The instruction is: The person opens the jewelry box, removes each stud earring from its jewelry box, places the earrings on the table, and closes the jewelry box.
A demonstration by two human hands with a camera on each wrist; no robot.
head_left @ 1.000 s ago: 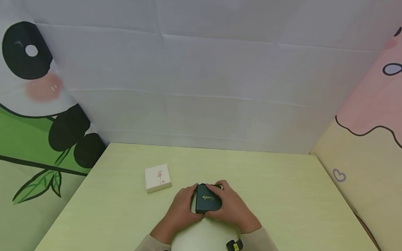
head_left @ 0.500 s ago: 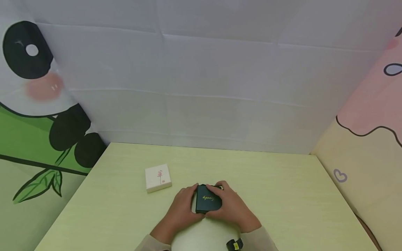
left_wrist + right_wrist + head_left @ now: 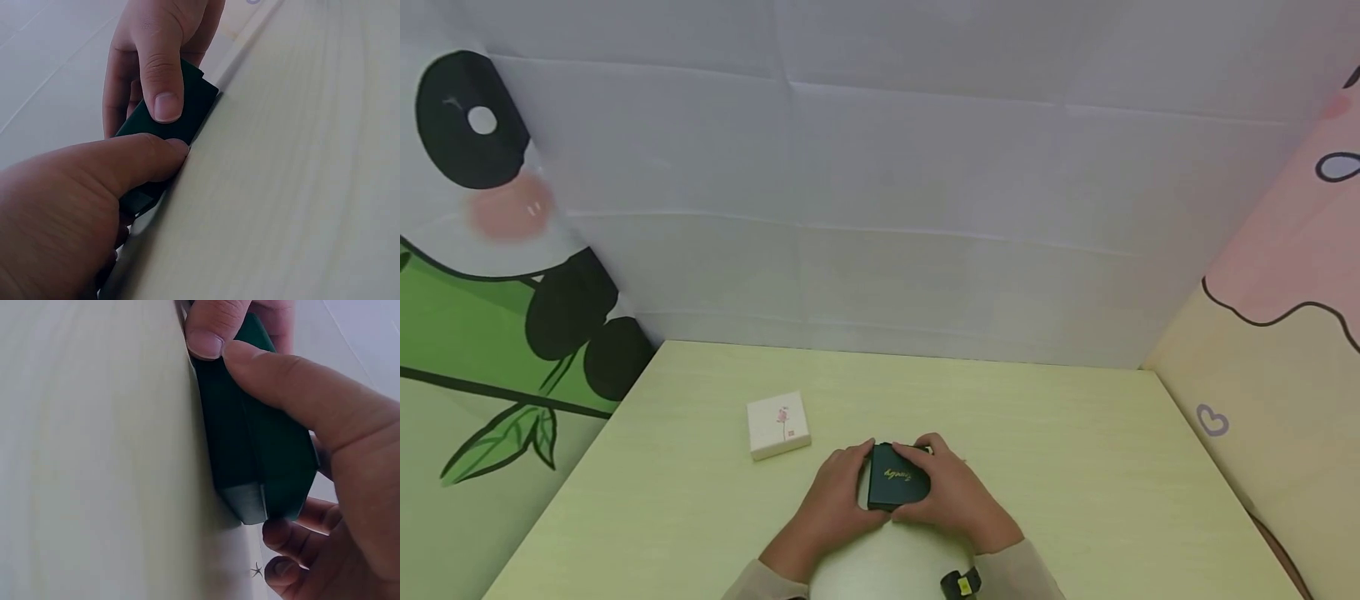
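Observation:
Both hands hold a small dark green box (image 3: 898, 477) with gold lettering on its top, close to the table's near side. In the head view my left hand (image 3: 833, 502) grips the box's left end, thumb on the near side and fingers toward the far side. My right hand (image 3: 953, 495) grips the right end, its index finger lying over the top. The left wrist view has the left thumb (image 3: 147, 161) pressed on the box's near face beside the right thumb (image 3: 164, 87). Seen from the right wrist, the green box (image 3: 275, 450) looks closed and touches or nearly touches the table.
A white square box (image 3: 778, 425) with a pink flower print lies on the pale yellow table (image 3: 1060, 467), beyond and left of the hands. A black strap-like item with a yellow patch (image 3: 962, 584) is by the right sleeve. Printed walls enclose the back and sides.

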